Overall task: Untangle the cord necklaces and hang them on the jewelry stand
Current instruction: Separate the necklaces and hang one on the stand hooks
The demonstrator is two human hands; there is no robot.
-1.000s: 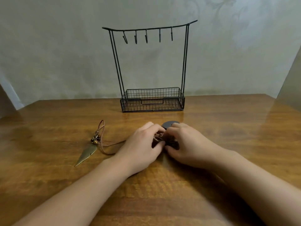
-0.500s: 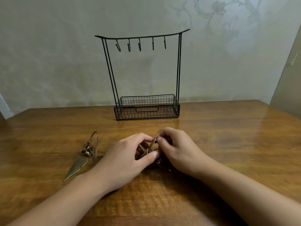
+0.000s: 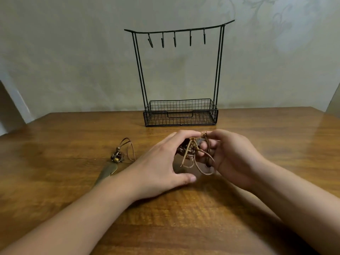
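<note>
Both hands meet over the near middle of the counter (image 3: 55,181), raised a little above the wood. Left hand (image 3: 161,162) curls its fingers round the left side of the tangled cords (image 3: 191,151), thumb stretched low toward the viewer; right hand (image 3: 233,157) pinches brown strands at the top of the knot, with loops trailing down past its fingers.

Pulling hard on 1 strand could tighten the knot, since several loops cross between the fingers. A loose end dangling below may also slip back through a loop.

Left of the hands, a leaf pendant (image 3: 108,172) lies flat with its bead cluster (image 3: 116,157) and a cord loop; whether that cord runs into the tangle is hidden by the left hand. Farther back, the jewelry stand (image 3: 180,115) stands upright, its 5 hooks (image 3: 174,41) bare, nothing between it and the hands.
</note>
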